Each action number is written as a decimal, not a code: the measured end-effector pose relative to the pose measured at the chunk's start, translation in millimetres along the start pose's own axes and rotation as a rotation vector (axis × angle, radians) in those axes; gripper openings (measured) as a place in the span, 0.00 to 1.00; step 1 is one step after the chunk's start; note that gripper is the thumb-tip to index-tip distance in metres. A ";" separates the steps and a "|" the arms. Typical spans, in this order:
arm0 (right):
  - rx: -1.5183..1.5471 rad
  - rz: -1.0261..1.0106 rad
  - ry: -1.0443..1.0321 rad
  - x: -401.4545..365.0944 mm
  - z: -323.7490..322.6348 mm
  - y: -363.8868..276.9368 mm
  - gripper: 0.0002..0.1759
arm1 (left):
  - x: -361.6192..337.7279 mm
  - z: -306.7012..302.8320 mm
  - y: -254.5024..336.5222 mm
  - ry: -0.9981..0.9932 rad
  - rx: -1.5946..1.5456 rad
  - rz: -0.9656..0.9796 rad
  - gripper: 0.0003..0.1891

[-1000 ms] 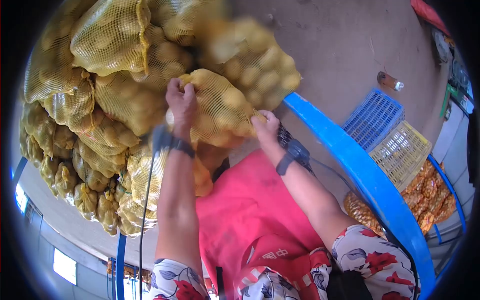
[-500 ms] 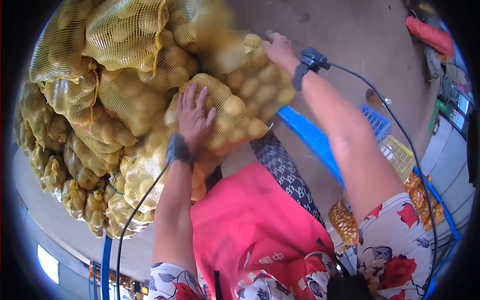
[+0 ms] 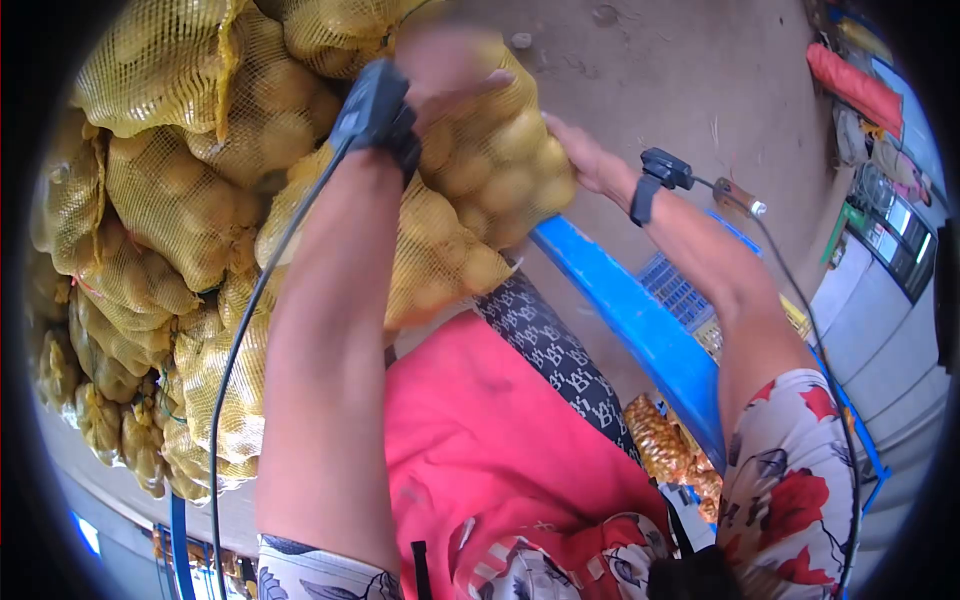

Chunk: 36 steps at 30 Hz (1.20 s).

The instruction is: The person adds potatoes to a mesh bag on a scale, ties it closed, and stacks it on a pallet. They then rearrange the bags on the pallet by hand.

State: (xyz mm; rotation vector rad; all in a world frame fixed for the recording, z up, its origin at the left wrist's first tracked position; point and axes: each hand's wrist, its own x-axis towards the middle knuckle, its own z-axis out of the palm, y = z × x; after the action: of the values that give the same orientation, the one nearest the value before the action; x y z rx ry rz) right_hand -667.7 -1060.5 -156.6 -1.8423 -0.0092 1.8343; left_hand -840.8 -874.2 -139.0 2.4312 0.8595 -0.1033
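Observation:
A yellow mesh bag of round, potato-like produce [image 3: 500, 165] stands at the top centre. My left hand [image 3: 445, 65] lies over the upper left of this bag, blurred, with at least one finger stretched out across the mesh. On the bag's right side is my right hand [image 3: 580, 155], its fingers partly hidden behind the edge. A second mesh bag [image 3: 435, 255] lies just below, closer to my body, partly covered by my left forearm. Each wrist wears a black device with a cable.
Many filled mesh bags [image 3: 180, 200] are piled on the left. A blue metal beam [image 3: 630, 320] slopes down to the right beside my legs. Beyond it are a blue crate [image 3: 675, 290] and bags of small orange-brown items [image 3: 660, 440]. A red roll [image 3: 855, 85] lies upper right.
My left hand has moved up from the nearer bag to the farther one. My right hand has shifted lower along that bag's right side. The view has shifted rightward.

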 end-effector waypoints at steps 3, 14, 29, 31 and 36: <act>-0.449 -0.123 -0.057 -66.5 17.6 -28.1 0.30 | -31.1 -19.2 -9.4 -0.056 -0.270 -0.010 0.23; -1.122 -0.110 0.059 -89.5 43.6 -36.1 0.34 | -90.6 9.7 -10.2 0.268 -0.022 -0.146 0.09; -1.668 -0.498 0.035 -82.3 52.5 -13.7 0.45 | -80.1 -21.7 1.1 -0.139 0.020 -0.357 0.22; -1.731 -0.368 0.048 -99.6 71.9 -54.2 0.45 | -112.7 -36.7 2.6 0.137 -0.054 -0.282 0.21; -1.524 -0.604 0.259 -79.9 83.5 -24.9 0.49 | -291.4 -92.0 14.7 0.528 -0.392 -0.314 0.23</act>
State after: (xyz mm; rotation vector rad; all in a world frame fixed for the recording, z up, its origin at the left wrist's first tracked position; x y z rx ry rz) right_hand -742.5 -1038.5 -67.7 -2.4148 -2.0657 1.0278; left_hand -1072.8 -998.0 17.5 1.9582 1.3433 0.5630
